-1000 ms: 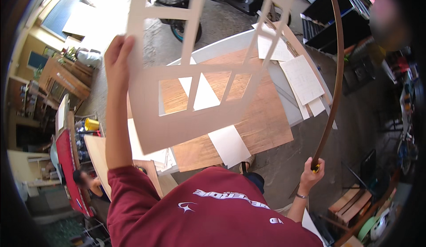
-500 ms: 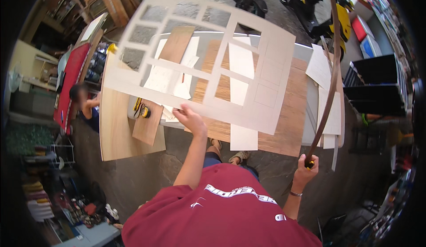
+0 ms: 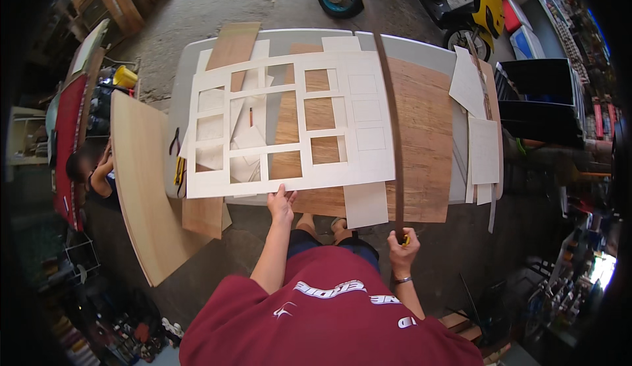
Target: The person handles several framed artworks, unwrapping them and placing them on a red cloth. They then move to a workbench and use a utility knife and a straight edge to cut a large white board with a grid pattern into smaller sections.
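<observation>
A white board with rectangular cutouts (image 3: 370,165) hangs over the table, its near edge pinched in my left hand (image 3: 282,206). Pencilled rectangles mark its uncut right part. My right hand (image 3: 403,255) is closed round the lower end of a long, thin brown strip (image 3: 399,201), which rises past the board's right edge. A small yellow-and-black thing (image 3: 406,239) shows at that grip; its kind is unclear. Under the board lie brown plywood (image 3: 424,129), white sheets (image 3: 367,208) and a red pencil (image 3: 251,117), seen through an opening.
The grey table (image 3: 461,145) carries pliers (image 3: 174,141) and a yellow-and-black tool (image 3: 180,170) at its left edge. A large pale wood panel (image 3: 138,182) leans there, with another person (image 3: 102,178) beyond. White offcuts (image 3: 484,152) lie right. A yellow motorbike (image 3: 486,10) stands behind.
The white board has come down and levelled out over the table. My right hand has moved left with the brown strip, bringing it beside the board. My view has shifted too.
</observation>
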The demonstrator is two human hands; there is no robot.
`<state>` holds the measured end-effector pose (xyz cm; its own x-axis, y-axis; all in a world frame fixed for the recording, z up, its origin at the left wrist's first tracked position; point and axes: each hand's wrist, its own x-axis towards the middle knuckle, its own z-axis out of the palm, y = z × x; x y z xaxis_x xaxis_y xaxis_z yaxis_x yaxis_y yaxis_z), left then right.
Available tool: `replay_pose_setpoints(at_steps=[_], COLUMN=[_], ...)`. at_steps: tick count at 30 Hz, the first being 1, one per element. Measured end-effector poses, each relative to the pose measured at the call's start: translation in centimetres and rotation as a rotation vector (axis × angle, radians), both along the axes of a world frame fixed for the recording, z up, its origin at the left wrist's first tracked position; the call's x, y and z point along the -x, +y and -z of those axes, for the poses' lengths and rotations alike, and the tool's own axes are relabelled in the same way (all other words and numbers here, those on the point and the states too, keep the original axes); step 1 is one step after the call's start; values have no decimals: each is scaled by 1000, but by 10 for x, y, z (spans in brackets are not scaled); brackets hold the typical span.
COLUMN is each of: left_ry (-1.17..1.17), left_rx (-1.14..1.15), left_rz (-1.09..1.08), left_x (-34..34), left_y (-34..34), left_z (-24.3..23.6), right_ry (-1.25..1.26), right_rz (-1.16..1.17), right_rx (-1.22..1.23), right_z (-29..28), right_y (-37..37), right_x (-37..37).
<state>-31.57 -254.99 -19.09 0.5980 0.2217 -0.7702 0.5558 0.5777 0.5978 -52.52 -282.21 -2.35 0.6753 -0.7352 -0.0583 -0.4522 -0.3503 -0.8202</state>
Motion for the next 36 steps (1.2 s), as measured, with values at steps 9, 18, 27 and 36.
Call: replay_pose_setpoints(at_steps=[9,18,27,36], left_ry=[-133,-350,-148,-156], left_rx=[-1111,-1563,-1560,-1776], left_rz=[503,473,468,12], left_x=[21,-55,-68,-60], left_y=[123,307,313,348], left_z=[-25,-12,-19,-41], right_ry=[158,180,206,219], right_rz=[88,-4,-72,-20], right_rx=[-81,-58,-39,-124], right_z=[83,74,47,49], right_y=[61,60,59,61], right_x=[-18,-45,-62,-71])
